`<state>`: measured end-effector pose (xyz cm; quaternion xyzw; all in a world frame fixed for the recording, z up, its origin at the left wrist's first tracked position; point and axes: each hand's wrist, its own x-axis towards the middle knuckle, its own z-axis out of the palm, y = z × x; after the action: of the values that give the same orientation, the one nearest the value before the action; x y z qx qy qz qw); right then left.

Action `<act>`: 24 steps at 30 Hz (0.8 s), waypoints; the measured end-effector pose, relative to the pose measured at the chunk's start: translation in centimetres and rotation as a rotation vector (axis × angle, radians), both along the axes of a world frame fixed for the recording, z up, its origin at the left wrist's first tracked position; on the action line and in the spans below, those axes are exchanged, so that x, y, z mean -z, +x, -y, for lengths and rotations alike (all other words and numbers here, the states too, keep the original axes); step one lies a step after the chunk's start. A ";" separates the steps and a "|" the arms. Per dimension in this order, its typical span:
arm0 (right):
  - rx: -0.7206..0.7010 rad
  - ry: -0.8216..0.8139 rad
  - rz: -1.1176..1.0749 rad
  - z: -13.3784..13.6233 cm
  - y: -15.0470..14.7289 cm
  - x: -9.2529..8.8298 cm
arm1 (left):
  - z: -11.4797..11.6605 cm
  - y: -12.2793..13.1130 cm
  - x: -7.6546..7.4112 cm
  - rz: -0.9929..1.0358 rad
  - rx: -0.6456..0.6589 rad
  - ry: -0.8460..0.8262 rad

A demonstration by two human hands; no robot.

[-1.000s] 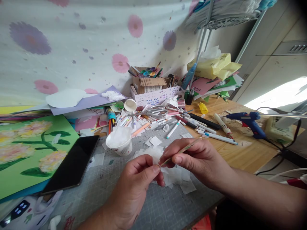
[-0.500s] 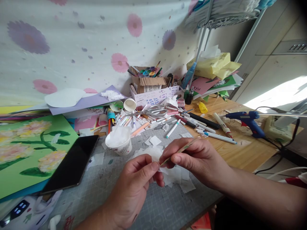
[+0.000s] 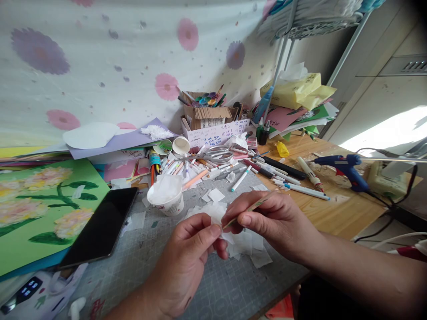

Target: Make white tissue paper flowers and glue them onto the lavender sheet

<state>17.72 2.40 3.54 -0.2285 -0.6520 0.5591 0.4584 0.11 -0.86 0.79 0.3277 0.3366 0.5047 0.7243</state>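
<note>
My left hand [image 3: 195,249] is closed in a pinch, thumb against forefinger, on a piece of thin white paper [image 3: 217,214] that is mostly hidden by the fingers. In my right hand [image 3: 267,222] is a thin, flat, light-brown stick [image 3: 256,203] with green marks. Its lower tip meets the left fingertips at the paper. Beneath both hands, a loose heap of thin white paper squares [image 3: 242,244] lies on the grey cutting mat [image 3: 147,275].
Behind the hands stand a white paper cup [image 3: 167,200] and many scattered markers [image 3: 240,179]. A phone [image 3: 100,226] and a green flower picture [image 3: 66,200] lie at left. At right rests a blue glue gun [image 3: 343,166] with its cord.
Almost nothing differs. Both hands keep the same pinch, and the stick stays at the left fingertips, with only a tiny shift of the fingers.
</note>
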 end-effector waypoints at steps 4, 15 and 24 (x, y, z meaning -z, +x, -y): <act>0.010 0.023 0.012 0.0 -0.1 -0.1 | 0.0 0.0 0.2 -0.049 -0.005 0.028; 0.087 0.316 0.139 0.1 0.3 -0.6 | -0.1 -0.5 0.7 -0.544 0.010 0.322; 0.124 -0.146 -0.055 0.8 0.7 0.4 | 0.3 0.1 0.1 -0.524 -0.101 0.415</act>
<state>18.39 1.56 3.15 -0.2858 -0.5814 0.5816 0.4919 0.20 -1.18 0.68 0.5696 0.4173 0.4962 0.5051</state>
